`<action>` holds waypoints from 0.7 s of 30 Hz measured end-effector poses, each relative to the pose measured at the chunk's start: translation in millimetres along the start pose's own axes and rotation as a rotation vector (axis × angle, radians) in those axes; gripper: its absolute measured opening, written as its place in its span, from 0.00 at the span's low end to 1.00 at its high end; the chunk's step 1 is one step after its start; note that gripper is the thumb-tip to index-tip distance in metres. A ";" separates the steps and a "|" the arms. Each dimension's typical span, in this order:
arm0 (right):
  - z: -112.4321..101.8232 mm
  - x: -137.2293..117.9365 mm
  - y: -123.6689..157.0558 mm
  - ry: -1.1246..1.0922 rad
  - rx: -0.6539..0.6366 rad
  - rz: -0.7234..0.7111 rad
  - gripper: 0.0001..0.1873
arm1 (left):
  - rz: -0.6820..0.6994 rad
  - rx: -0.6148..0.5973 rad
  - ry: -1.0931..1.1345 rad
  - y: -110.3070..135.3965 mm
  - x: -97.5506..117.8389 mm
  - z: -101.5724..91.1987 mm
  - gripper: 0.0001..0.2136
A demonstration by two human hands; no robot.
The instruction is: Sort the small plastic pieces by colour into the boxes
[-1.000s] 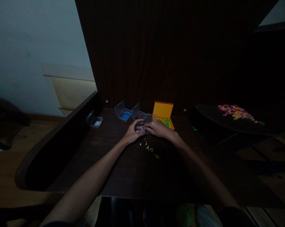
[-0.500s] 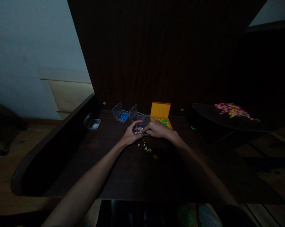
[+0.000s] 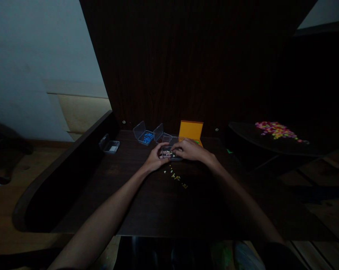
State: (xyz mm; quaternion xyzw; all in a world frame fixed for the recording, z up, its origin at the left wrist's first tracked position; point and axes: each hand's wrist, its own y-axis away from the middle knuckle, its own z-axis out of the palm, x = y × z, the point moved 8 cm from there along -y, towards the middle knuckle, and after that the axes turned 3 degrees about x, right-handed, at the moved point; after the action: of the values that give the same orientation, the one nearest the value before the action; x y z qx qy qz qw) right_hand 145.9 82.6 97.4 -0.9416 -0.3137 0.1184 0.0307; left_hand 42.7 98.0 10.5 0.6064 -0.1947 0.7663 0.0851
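Note:
My left hand point(image 3: 153, 159) and my right hand point(image 3: 189, 150) meet at a small clear plastic box point(image 3: 171, 153) on the dark table point(image 3: 147, 202). The box holds pale yellow beads. My left fingers curl against its left side, and my right fingers rest over its right side and lid. A short trail of loose yellow beads point(image 3: 175, 177) lies on the table just in front of the box.
A clear box of blue beads point(image 3: 145, 135) and another clear box point(image 3: 161, 134) stand behind. An orange box point(image 3: 190, 131) stands open behind my right hand. A small clear box point(image 3: 111, 145) sits at the left rim. A pile of mixed beads point(image 3: 275, 130) lies on a side surface.
My right hand has lifted slightly and shifted back over the clear box, covering the green beads in the orange box. My left hand stays at the box's left side.

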 end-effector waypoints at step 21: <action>57.3 -51.1 4.1 0.122 -0.279 -0.135 0.08 | 0.045 0.110 -0.086 -5.0 -0.9 -12.1 0.30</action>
State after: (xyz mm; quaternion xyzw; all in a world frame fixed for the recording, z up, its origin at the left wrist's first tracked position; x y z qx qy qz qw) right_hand 94.9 47.8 51.7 -0.9189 -0.3873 0.0138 -0.0733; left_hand 33.9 107.6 8.3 0.6378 -0.1692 0.7509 0.0259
